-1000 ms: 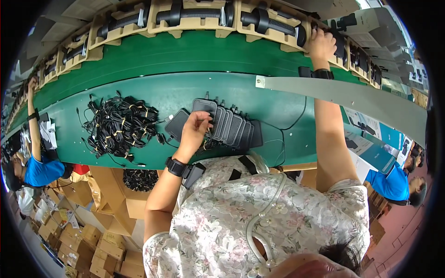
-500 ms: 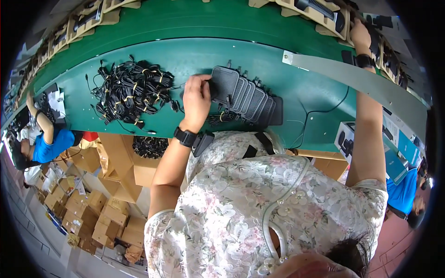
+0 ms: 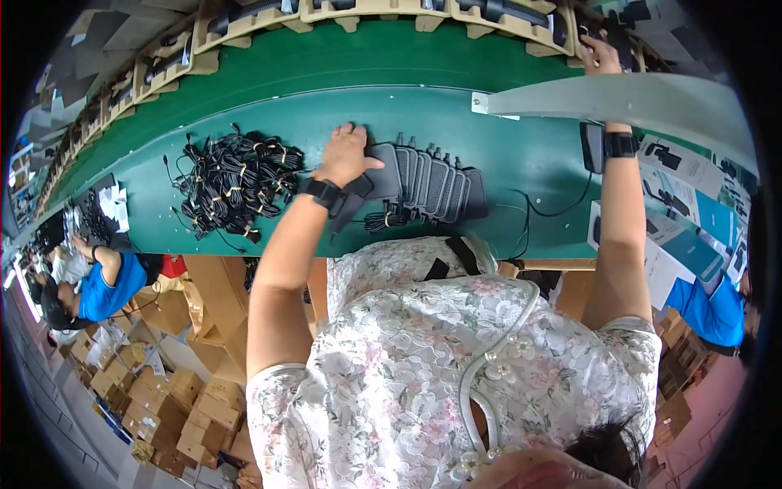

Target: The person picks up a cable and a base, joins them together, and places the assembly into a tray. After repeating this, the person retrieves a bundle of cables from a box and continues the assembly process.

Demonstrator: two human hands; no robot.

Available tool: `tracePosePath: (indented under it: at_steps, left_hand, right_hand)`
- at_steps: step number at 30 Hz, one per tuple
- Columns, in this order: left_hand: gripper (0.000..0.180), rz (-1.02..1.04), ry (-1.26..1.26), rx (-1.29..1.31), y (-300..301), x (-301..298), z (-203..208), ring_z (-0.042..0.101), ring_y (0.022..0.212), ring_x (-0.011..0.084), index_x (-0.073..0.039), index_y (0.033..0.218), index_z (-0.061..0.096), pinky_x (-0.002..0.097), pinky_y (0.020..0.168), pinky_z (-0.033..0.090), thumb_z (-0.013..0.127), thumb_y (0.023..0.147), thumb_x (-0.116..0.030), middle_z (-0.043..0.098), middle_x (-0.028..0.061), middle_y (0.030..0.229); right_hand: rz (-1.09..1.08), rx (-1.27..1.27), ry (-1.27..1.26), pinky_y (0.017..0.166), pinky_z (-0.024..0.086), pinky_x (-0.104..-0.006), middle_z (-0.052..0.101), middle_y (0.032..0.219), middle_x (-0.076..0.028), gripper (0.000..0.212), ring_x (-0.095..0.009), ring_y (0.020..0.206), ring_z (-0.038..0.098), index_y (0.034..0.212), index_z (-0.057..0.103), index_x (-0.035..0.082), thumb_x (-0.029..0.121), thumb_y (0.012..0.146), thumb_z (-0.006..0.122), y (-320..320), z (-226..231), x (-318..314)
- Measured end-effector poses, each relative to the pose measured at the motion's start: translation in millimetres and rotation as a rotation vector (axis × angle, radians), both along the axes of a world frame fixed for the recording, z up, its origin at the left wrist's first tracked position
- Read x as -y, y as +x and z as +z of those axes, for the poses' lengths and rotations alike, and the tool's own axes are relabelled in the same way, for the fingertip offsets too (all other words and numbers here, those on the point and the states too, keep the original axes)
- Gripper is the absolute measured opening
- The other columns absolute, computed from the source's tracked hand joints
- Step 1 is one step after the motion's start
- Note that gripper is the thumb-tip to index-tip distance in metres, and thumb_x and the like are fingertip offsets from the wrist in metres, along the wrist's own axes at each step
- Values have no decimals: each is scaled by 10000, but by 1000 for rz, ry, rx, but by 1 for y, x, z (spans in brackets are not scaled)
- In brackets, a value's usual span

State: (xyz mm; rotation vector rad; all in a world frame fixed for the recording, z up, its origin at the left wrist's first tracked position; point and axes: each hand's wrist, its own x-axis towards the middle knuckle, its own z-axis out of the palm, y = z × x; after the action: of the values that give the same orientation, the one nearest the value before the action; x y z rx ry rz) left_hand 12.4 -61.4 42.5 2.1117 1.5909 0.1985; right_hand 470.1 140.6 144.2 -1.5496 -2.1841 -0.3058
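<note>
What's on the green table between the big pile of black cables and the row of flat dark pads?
The person's left hand lies between the cable pile and the row of pads, resting on the nearest pad, in the head view.

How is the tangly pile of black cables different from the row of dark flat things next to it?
The pile of bundled black cables is a loose heap of thin coils tied with light bands. The row of dark grey flat power adapters is neatly overlapped, blocky and wide. The left hand rests on the adapters, not the cables. Both lie on the green bench.

table (image 3: 342,106): green
cables (image 3: 236,183): black
adapters (image 3: 428,175): dark grey
dress (image 3: 423,359): white, pink floral
boxes (image 3: 163,399): tan
</note>
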Motion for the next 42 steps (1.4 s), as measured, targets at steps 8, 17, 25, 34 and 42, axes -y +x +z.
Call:
tracePosePath:
  at_steps: [8, 17, 25, 34, 42]
  left_hand:
    - [315, 156, -34, 114, -18, -35, 111, 574, 603, 295, -6, 822, 467, 349, 555, 464, 694, 715, -197, 553, 118, 629]
    - [173, 473, -466, 1670, 107, -96, 118, 625, 703, 243, 32, 911, 421, 325, 625, 546, 544, 853, -74, 550, 135, 828]
    - [152, 447, -507, 1688, 162, -129, 115, 618, 657, 214, 27, 913, 414, 312, 561, 534, 522, 863, -68, 534, 140, 820]
    - [213, 137, 637, 770, 164, -156, 157, 599, 770, 235, -41, 937, 449, 316, 612, 499, 592, 783, -78, 523, 104, 938]
    - [300, -44, 817, 63, 134, -278, 167, 571, 801, 298, -102, 1077, 521, 365, 674, 476, 539, 781, -53, 563, 98, 1007]
  right_hand:
    - [115, -493, -448, 713, 453, -261, 613, 910, -31, 324, -103, 811, 542, 1100, 588, 67, 279, 856, 561, 6, -15, 19]
    - [345, -804, -1263, 896, 405, -293, 525, 1169, -70, 389, -157, 1029, 493, 1208, 470, 39, 197, 858, 531, -80, 14, 38]
    - [298, -1565, -1122, 706, 488, -284, 546, 1129, -118, 524, -165, 843, 578, 1253, 411, 54, 236, 803, 609, -91, 30, 68]
    - [-293, -1140, -536, 424, 322, -172, 560, 681, -4, 356, -53, 511, 463, 1140, 479, 41, 190, 840, 600, -69, 62, 64]
    - [-107, -1068, -343, 425, 276, -172, 491, 639, 31, 311, -39, 486, 399, 1119, 504, 58, 202, 854, 581, -46, 55, 54]
